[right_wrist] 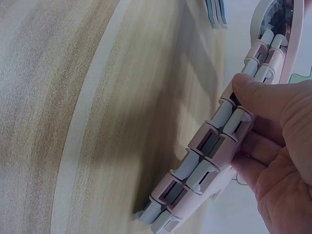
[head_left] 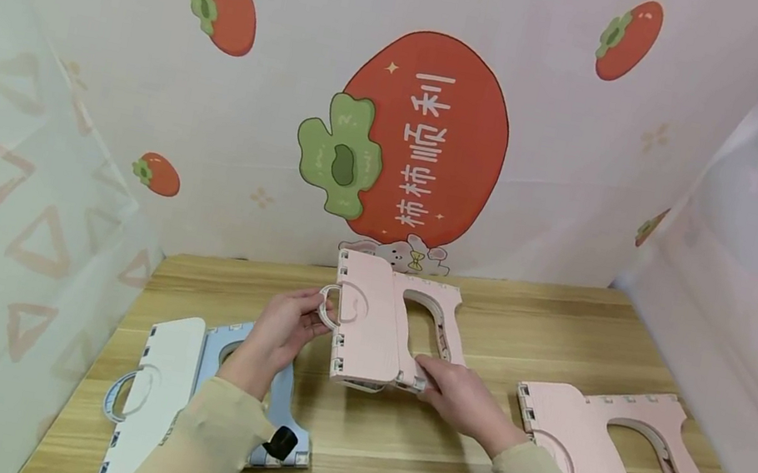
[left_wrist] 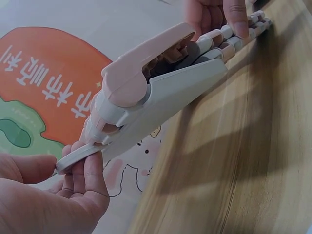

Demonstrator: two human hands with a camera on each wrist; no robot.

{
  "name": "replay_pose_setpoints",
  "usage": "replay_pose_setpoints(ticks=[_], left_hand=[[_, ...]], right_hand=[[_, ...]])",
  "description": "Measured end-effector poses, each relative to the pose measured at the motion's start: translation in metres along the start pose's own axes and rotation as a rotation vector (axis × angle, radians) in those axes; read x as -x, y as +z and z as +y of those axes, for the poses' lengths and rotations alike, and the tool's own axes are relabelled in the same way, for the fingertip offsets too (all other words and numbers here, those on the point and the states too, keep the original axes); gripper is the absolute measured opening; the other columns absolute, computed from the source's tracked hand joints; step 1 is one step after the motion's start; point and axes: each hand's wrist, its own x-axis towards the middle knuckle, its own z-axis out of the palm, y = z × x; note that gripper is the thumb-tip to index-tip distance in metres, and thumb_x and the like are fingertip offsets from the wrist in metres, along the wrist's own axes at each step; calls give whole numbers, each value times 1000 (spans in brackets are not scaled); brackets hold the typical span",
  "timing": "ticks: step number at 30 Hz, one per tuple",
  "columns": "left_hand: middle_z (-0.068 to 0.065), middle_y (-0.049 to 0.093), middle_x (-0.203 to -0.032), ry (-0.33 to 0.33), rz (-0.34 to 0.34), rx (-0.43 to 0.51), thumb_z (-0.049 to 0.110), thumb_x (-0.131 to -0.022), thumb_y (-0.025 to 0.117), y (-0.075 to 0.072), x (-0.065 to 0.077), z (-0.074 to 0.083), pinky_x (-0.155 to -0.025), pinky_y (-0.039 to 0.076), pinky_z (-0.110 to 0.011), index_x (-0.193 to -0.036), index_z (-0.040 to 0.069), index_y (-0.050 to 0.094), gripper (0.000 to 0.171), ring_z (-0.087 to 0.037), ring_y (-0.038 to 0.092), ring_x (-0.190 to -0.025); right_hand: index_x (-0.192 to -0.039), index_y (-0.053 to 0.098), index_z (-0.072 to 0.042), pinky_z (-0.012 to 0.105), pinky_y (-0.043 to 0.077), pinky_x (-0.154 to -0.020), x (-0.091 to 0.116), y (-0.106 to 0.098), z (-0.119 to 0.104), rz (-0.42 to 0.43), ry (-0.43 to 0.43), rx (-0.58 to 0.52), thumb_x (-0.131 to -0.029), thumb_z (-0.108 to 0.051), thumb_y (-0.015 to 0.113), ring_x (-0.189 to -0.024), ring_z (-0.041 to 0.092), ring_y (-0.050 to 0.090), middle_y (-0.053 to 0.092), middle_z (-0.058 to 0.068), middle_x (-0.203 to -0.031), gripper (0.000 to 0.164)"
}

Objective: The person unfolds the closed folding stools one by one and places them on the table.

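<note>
A pink folding step stool (head_left: 370, 320), folded flat with a white underside, is held at the middle of the table, tilted at the back edge. My left hand (head_left: 279, 329) pinches its carry handle (left_wrist: 78, 157) between thumb and fingers at the stool's left side. On the near edge, my right hand (head_left: 464, 400) grips the leg panel; in the right wrist view the thumb presses on the hinged joints (right_wrist: 214, 126) while the fingers lie behind. In the left wrist view, part of the stool rises off the wood and casts a shadow.
A blue and white folded stool (head_left: 161, 393) lies at the left, partly behind my left arm. Another pink folded stool (head_left: 585, 450) lies at the right front. The wooden table (head_left: 386, 458) meets a cloth backdrop (head_left: 550, 174) printed with persimmons, with cloth sides left and right.
</note>
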Motion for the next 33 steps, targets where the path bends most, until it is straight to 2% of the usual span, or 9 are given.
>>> replay_pose_setpoints(ticks=[15,21,33], left_hand=[[-8,66,-97,5,2,75,11,-108,49,2,3,9,-81,58,-29,-137,-11,51,37,-16,64,-83],[-7,66,-95,28,-20,92,9,-108,48,3,4,12,-80,56,-28,-134,-11,52,33,-17,64,-84],[-7,70,-94,64,-69,91,6,-107,50,9,6,23,-82,57,-28,-136,-15,49,36,-15,66,-81]], right_hand=[[-135,63,-4,45,58,-90,-1,-1,-3,10,-5,-20,-94,-11,74,-108,24,70,71,11,-123,43],[-133,63,-6,43,59,-85,-1,-2,-4,30,-30,-24,-93,-12,76,-101,21,70,73,8,-117,42],[-136,62,-3,42,58,-87,-1,-3,-6,34,-23,-77,-92,-13,76,-104,21,69,72,12,-120,47]])
